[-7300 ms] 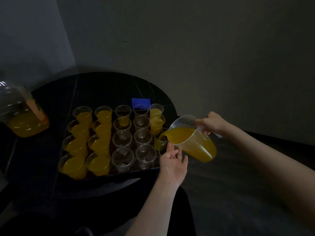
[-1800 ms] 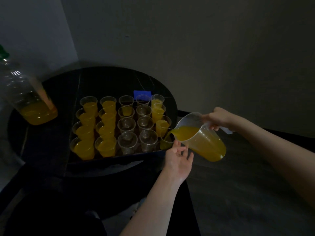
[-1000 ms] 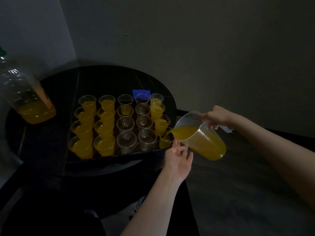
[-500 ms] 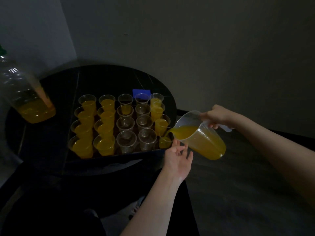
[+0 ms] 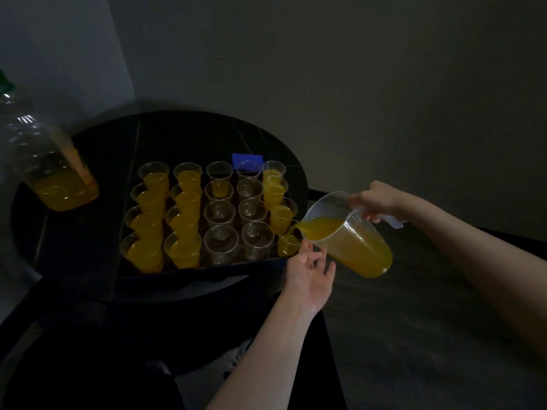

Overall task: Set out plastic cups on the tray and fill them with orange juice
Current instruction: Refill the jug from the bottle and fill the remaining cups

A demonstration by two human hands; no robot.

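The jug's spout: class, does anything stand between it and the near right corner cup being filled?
Nothing visible does. The jug, held by the right hand, pours straight into the corner cup. The left hand hovers open just below, beside the cup.

The room is dim. A round dark table (image 5: 88, 232) stands in a corner where a pale wall (image 5: 59, 48) meets a grey wall (image 5: 355, 69); dark wood-grain floor (image 5: 414, 335) spreads beneath.

Right hand (image 5: 373, 201) fingers curled in grip, arm extended; left hand (image 5: 310, 276) palm up, fingers relaxed.
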